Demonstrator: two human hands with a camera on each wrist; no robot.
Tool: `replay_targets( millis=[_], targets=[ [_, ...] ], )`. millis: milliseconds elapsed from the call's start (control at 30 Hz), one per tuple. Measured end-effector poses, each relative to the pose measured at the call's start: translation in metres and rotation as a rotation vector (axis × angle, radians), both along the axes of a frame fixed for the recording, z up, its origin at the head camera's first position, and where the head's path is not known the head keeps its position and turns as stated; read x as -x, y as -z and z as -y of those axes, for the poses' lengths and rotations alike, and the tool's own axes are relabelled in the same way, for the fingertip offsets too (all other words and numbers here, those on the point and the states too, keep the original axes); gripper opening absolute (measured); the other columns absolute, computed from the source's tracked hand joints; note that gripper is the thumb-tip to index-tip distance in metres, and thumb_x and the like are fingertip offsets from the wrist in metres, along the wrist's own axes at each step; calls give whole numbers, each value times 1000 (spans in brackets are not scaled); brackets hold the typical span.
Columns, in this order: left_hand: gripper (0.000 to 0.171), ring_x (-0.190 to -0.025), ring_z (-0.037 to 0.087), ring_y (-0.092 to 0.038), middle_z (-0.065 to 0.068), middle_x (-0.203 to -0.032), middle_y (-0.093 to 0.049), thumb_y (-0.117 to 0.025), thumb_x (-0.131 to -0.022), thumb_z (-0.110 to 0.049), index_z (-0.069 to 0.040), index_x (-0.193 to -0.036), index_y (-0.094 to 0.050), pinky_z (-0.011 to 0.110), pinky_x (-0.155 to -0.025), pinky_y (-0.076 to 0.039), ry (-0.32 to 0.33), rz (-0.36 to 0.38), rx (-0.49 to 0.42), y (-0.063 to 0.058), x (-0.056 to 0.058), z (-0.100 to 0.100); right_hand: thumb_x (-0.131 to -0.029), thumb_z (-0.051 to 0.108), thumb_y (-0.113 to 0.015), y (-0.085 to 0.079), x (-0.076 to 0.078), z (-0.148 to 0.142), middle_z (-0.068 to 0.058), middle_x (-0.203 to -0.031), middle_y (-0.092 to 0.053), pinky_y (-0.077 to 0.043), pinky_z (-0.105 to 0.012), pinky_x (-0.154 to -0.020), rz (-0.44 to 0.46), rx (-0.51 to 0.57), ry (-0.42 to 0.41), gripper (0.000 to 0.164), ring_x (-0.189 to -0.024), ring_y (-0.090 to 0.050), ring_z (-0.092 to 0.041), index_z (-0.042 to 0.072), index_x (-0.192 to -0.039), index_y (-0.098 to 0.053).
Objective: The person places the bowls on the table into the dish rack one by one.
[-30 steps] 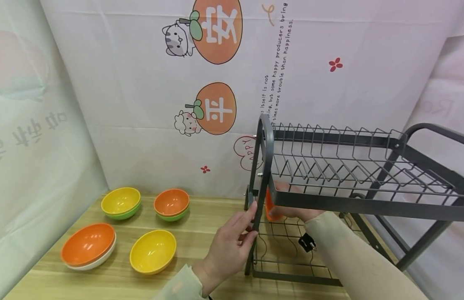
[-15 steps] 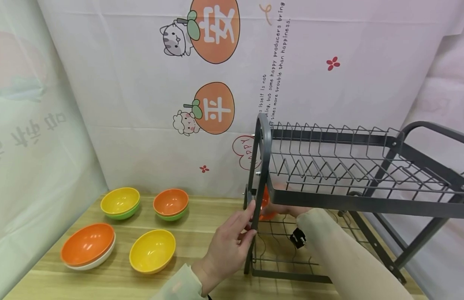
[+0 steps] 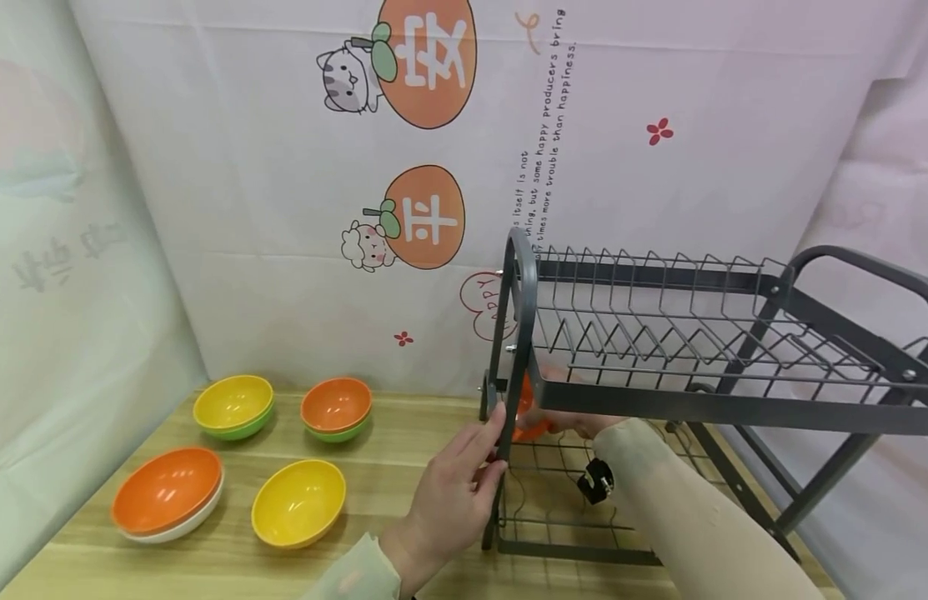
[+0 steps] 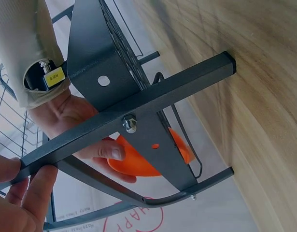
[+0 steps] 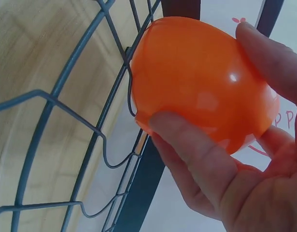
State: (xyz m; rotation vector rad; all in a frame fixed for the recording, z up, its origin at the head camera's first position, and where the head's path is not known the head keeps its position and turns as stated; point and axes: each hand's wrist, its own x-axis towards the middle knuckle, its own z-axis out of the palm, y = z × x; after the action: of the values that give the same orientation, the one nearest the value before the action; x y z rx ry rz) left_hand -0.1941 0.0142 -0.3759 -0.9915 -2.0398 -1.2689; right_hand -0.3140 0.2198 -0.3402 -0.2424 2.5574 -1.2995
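My left hand (image 3: pixel 450 496) pinches the front left post of a dark two-tier dish rack (image 3: pixel 621 397), thumb and fingers on opposite sides in the left wrist view. Under the upper tier, at the left end of the lower one, my right hand (image 5: pixel 257 186) holds an orange bowl (image 5: pixel 199 79). Its thumb and fingers spread around the bowl's outside. The bowl stands on its side, its rim edge close against the lower wire shelf (image 5: pixel 92 140). In the head view the upper tier's front bar and the left post hide part of that bowl and hand.
Left on the wooden table (image 3: pixel 403 467) are a yellow bowl on a green one (image 3: pixel 233 402), an orange bowl on a green one (image 3: pixel 336 406), an orange bowl on a white one (image 3: pixel 168 492) and a single yellow bowl (image 3: pixel 298 504). A printed cloth (image 3: pixel 283 208) hangs behind.
My right hand has shifted slightly left with the orange bowl, toward the rack's left end. The left hand keeps its grip on the post. The head view has turned a little.
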Motion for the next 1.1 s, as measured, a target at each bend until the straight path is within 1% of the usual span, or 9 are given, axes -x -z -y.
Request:
replay_targets(
  millis=[100, 200, 367, 600, 767, 867, 1000, 1067, 1100],
  targets=[
    [76, -76, 9, -50, -1, -103, -53, -66, -81, 8, -16, -146, -34, 11, -60, -47, -27, -48, 8, 0, -1, 1, -65, 13, -84, 2, 2, 1, -12, -111, -57, -52, -49, -70, 3, 5, -8, 68, -91, -57, -29, 10, -123, -49],
    [75, -74, 8, -49, -1, -102, -53, -66, -82, 7, -15, -146, -34, 10, -59, -45, -31, -71, 8, 0, -1, 1, -65, 12, -83, 3, 3, 1, -11, -105, -58, -52, -49, -69, 3, 2, -8, 62, -88, -58, -29, 9, -118, -51],
    [75, -71, 6, -47, -2, -101, -53, -66, -82, 7, -15, -146, -35, 10, -58, -44, -41, -77, 5, 0, 0, 0, -64, 13, -84, 1, 3, 2, -10, -102, -59, -52, -49, -68, 0, 7, -12, 60, -87, -58, -29, 11, -115, -53],
    [75, -73, 6, -49, -1, -104, -54, -65, -83, 6, -17, -147, -32, 12, -61, -46, -55, -26, 27, -1, 1, -1, -64, 15, -85, 0, 3, 8, -11, -104, -57, -53, -46, -66, -17, -69, 17, 60, -87, -56, -29, 10, -114, -54],
    [75, -79, 8, -52, 0, -108, -55, -64, -85, 3, -19, -148, -30, 13, -65, -48, -60, 13, 40, 0, 4, 1, -67, 20, -84, 0, 3, 13, -10, -108, -57, -52, -46, -69, -29, -141, -1, 56, -90, -55, -27, 7, -113, -56],
    [75, -78, 8, -52, 0, -107, -55, -65, -85, 4, -20, -147, -31, 13, -64, -48, -69, 12, 34, 1, 4, 1, -71, 26, -81, 1, 0, 15, -8, -106, -58, -50, -47, -75, -2, -187, -7, 50, -90, -55, -25, 4, -110, -59],
    [76, -74, 8, -50, -2, -104, -55, -66, -83, 5, -20, -147, -33, 14, -60, -47, -83, 3, 25, 3, 3, 0, -72, 34, -79, -2, -7, 17, -7, -103, -60, -47, -47, -79, -19, -245, 7, 52, -90, -55, -24, 4, -109, -60],
    [76, -72, 7, -48, -3, -103, -54, -67, -82, 6, -20, -146, -34, 14, -58, -46, -86, 6, 24, 4, 3, 0, -74, 37, -77, -4, -10, 18, -6, -103, -60, -45, -47, -82, -4, -270, -28, 52, -92, -54, -24, 4, -111, -60],
    [76, -71, 7, -47, -3, -102, -54, -66, -83, 5, -20, -146, -34, 13, -58, -46, -85, 7, 25, 4, 2, 0, -75, 40, -76, -5, -12, 18, -6, -103, -60, -45, -46, -82, -21, -285, -36, 53, -92, -54, -24, 4, -110, -60]
  ],
)
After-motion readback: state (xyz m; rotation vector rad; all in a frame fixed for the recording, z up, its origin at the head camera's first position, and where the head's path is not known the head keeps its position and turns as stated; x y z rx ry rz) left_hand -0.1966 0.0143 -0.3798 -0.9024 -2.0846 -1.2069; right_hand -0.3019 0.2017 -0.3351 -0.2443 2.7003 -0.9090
